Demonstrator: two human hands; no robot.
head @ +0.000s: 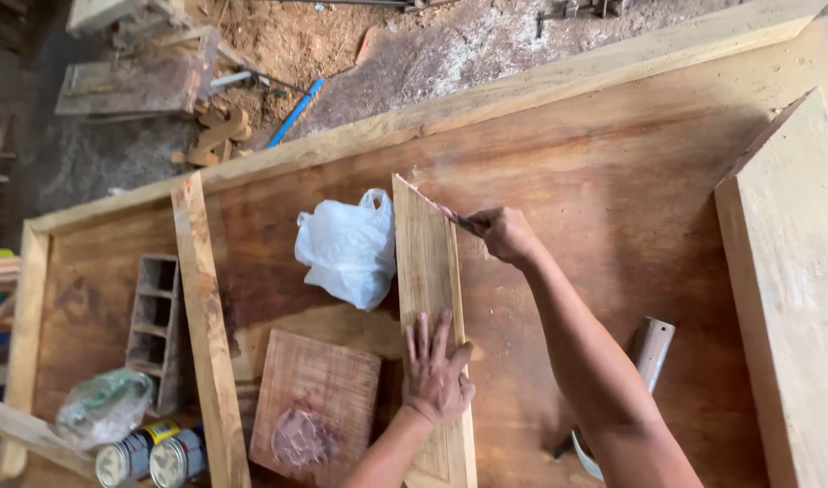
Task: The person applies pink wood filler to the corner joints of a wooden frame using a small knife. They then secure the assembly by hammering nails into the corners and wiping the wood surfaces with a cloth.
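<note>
On the far edge of a long wooden panel [428,298]: right hand [503,233] clenched around a thin scraper blade [457,220], tip against the wood. Nearer, left hand [435,366] flat, fingers spread, pressing the panel onto a big brown board [613,208]. Just left, white plastic bag [346,248]; small square board [315,407] smeared with pinkish paste; two tins [152,456] at the corner.

1. Plastic bags: two, one white bag [348,248] and one clear bag [104,407].
2. Tin cans: two, the left can [129,456] and the right can [179,455].
3. Square wooden boards: one board [316,398].
4. Hands: two, left hand [437,370] and right hand [504,233].
</note>
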